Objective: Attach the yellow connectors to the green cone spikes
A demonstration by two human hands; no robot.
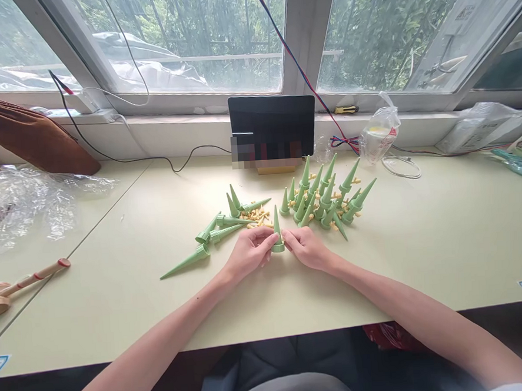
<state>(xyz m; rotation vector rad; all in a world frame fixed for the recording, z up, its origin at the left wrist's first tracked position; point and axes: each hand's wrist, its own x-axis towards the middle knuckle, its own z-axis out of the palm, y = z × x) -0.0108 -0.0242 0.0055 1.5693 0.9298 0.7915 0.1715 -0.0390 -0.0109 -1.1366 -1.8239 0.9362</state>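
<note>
One green plastic cone (276,227) stands point up between my hands near the middle of the pale table (423,250). My left hand (248,252) pinches its base from the left, and my right hand (307,247) pinches it from the right. Behind my left hand, several green cones (218,224) lie on their sides around a small heap of yellow pieces (257,215). Behind my right hand stands a cluster of upright green cones with yellow pieces fitted (327,197).
A dark tablet (273,127) leans against the window ledge behind the cones, with cables beside it. A knotted plastic bag (378,132) sits to its right, crumpled clear plastic (23,204) and a wooden stick toy (23,284) lie at left.
</note>
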